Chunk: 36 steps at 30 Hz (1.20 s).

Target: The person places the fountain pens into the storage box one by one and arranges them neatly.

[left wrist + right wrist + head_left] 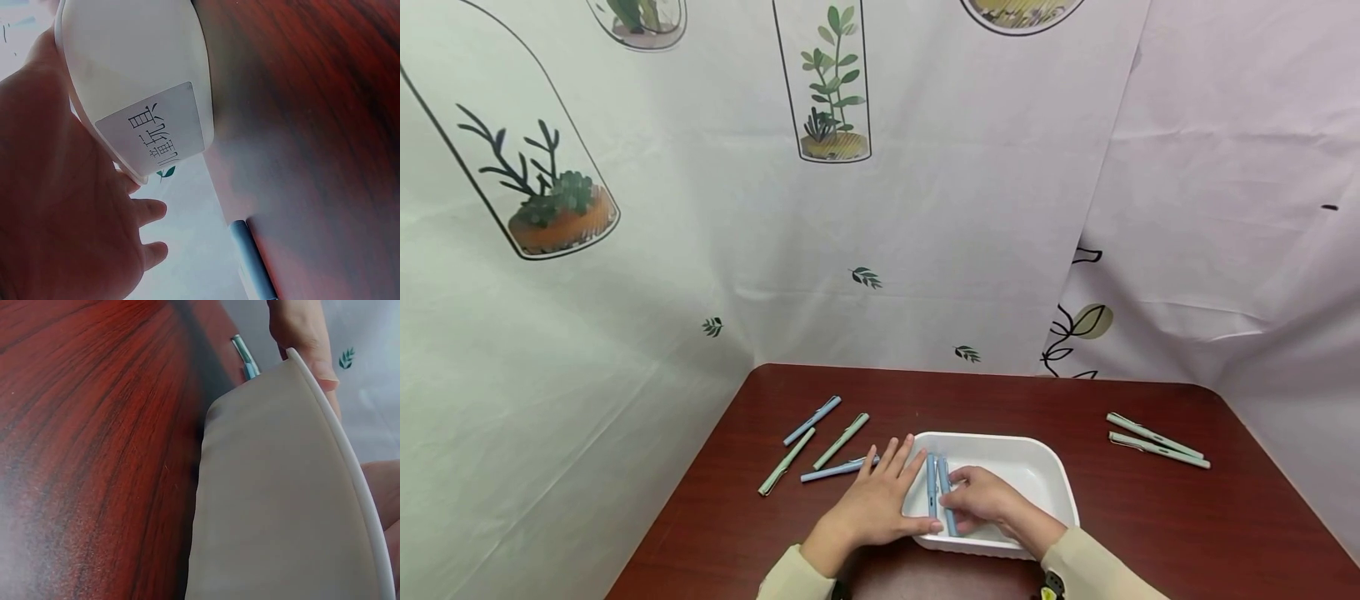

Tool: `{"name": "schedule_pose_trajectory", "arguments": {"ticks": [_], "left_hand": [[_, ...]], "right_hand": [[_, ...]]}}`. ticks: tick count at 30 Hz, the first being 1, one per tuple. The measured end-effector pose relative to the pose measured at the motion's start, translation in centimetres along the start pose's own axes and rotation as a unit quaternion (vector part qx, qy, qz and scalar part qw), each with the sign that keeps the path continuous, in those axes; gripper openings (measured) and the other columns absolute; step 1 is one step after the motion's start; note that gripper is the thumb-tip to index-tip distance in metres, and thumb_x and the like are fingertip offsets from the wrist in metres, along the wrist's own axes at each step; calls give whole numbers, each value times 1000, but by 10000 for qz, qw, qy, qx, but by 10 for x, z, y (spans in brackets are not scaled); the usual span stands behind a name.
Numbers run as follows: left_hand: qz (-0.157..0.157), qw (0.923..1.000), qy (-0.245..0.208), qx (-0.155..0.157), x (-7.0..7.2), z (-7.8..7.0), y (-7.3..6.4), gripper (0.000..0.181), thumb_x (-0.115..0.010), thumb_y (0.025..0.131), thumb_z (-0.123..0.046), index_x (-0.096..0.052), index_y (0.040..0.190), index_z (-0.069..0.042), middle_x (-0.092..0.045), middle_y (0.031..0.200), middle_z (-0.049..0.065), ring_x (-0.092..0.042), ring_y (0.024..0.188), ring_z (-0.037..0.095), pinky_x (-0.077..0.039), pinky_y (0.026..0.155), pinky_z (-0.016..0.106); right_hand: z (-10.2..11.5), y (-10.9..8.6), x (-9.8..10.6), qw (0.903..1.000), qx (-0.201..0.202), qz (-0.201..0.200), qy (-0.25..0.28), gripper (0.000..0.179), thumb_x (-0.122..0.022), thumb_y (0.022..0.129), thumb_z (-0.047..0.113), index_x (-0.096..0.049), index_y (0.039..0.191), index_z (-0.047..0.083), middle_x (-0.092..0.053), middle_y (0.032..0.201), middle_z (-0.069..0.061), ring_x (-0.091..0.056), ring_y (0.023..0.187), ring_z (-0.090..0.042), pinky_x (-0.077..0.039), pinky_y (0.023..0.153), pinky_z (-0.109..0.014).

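Note:
A white plastic tray [1033,475] stands on the table, two blue pens lying side by side in its left part. My right hand [988,500] reaches inside and pinches the right-hand blue pen [943,475] between thumb and fingers. Beside it, the other blue pen [932,483] lies close to the tray's left wall. With fingers spread, my left hand [876,504] rests on the tray's left rim, thumb at the near left corner. The left wrist view shows a printed label [156,128] on the tray's outer wall.
Left of the tray lie a blue pen [812,421], two green pens [786,462] and another blue pen [831,472], partly behind my left fingers. Two more green pens [1157,450] lie at the right. A patterned white cloth [925,250] hangs behind the brown table [1150,517].

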<state>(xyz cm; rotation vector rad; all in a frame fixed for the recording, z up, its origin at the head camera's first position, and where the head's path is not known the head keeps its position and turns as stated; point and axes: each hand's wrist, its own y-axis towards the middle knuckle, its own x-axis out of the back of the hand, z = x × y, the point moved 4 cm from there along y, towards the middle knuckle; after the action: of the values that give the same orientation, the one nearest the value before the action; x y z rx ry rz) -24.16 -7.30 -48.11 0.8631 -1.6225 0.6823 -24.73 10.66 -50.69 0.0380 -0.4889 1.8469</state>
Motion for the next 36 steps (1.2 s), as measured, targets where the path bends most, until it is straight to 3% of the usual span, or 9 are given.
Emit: {"name": "schedule_pose_trajectory", "arguments": {"ticks": [15,26,36], "left_hand": [[-33,10000,-19,-18,-3,3,2,102,-52,87,-79,-25,162,-16,-15,170,10,-18,155,34,-17,121,60],[-17,10000,-9,-3,-4,3,3,101,-53,87,-78,-24,163,-17,-15,170,10,-18,155,34,-18,121,61],[-77,10000,19,-27,-4,2,2,101,-54,87,-78,-26,162,-17,-16,169,11,-20,154,35,-19,120,62]], "right_hand": [[4,0,-2,9981,-196,-280,-516,50,-73,85,2,-51,127,-12,-63,77,-12,-63,55,-13,-59,53,-29],[4,-3,-3,9965,-4,-343,-760,51,-72,84,0,-49,127,-11,-62,63,-10,-58,45,-10,-54,46,-26],[8,-10,9,9938,-80,-438,-1015,49,-73,85,3,-52,128,-10,-63,70,-11,-60,50,-13,-55,49,-28]]}}
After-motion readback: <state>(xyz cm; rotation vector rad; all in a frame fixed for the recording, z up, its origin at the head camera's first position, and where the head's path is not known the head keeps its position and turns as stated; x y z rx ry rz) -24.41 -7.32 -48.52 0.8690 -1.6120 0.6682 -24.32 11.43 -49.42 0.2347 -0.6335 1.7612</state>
